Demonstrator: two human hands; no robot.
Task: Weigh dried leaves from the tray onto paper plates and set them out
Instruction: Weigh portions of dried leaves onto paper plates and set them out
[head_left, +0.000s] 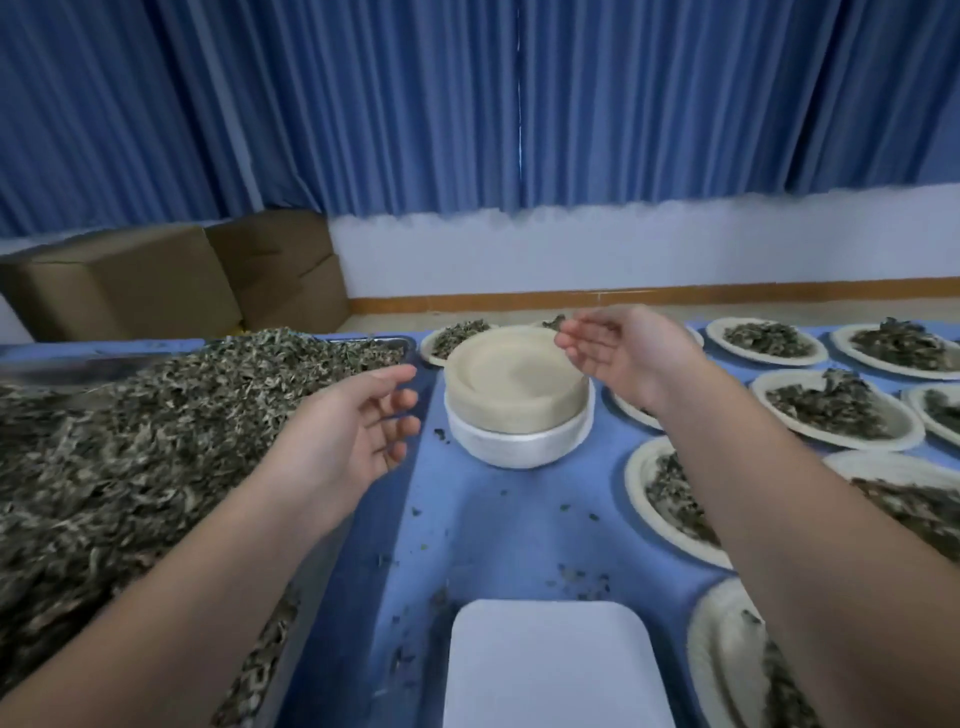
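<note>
One white scale (550, 665) lies nearest; the left hand (353, 431) and right hand (623, 353), each grip released, flank one plate stack (511, 400).

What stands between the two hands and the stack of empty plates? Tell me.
Nothing visible does. The left hand and the right hand, both open, flank the stack of empty plates; no other thing lies between them and it.

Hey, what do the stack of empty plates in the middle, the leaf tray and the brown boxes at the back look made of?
Stack of plates: matte paper or moulded pulp, beige on top, white below. Tray: probably metal, judging by its shiny grey rim. Boxes: dull brown cardboard, creased, with folded flaps.
</note>
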